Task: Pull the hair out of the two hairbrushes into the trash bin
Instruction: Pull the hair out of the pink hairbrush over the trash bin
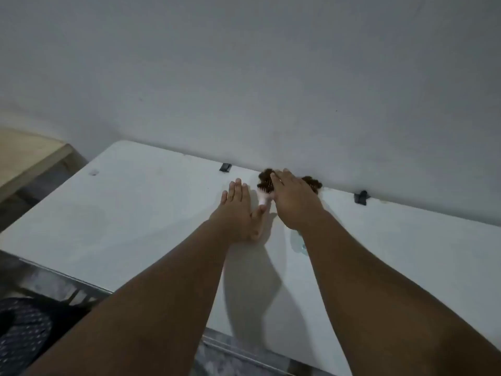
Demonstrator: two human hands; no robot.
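Observation:
Two hairbrushes lie at the far edge of the white table [135, 213], against the wall. The left hairbrush [265, 187] has a white handle and a head full of dark brown hair. Only a clump of dark hair shows of the right hairbrush [313, 183]; the rest is behind my right hand. My right hand [294, 203] hovers over both brushes with fingers stretched out, and I cannot tell if it touches them. My left hand [238, 210] is flat and open just left of the white handle, thumb near it. No trash bin is in view.
Two dark clips [225, 167] [361, 198] sit on the table's far edge by the grey wall. A small shiny patch [298, 244] lies on the table under my right forearm. A wooden piece of furniture [24, 158] stands at left, dark patterned fabric [21, 332] at lower left.

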